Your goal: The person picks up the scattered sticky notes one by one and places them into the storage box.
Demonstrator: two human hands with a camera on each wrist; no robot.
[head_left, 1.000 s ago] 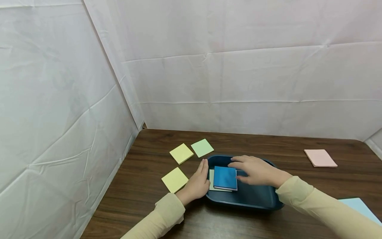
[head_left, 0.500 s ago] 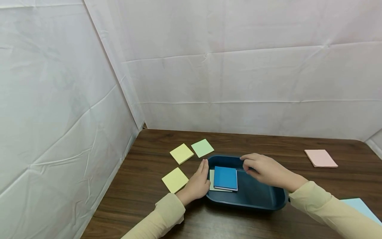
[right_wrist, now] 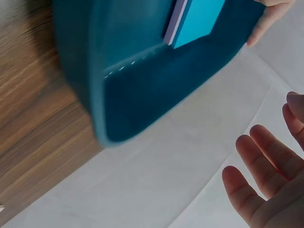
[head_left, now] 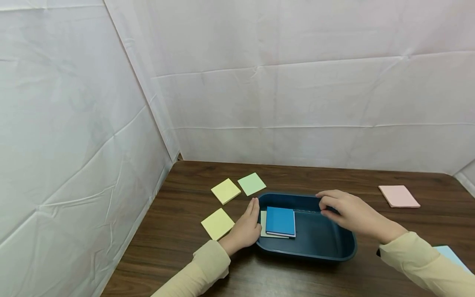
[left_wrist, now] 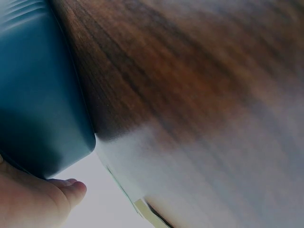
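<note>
A dark blue tray (head_left: 304, 250) sits on the brown table (head_left: 185, 239). Inside it, at the left end, a blue sticky-note pad (head_left: 281, 221) lies on a pale pad (head_left: 263, 226). My left hand (head_left: 248, 219) rests with straight fingers against the tray's outer left wall (left_wrist: 38, 95), holding nothing. My right hand (head_left: 328, 204) hovers over the tray's far right part with loosely curled fingers and nothing in it. In the right wrist view its fingers (right_wrist: 259, 185) hang relaxed, well apart from the tray (right_wrist: 142, 80) and the blue pad (right_wrist: 202, 16).
Two yellow pads (head_left: 225, 190) (head_left: 217, 223) and a green pad (head_left: 251, 183) lie left of the tray. A pink pad (head_left: 398, 196) lies far right, and a light blue pad (head_left: 450, 256) sits by my right sleeve. White cloth walls close in the table's back and left.
My right hand let go of the blue pad and drew back to the right, over the tray's far right part. The left hand and the pads stayed put.
</note>
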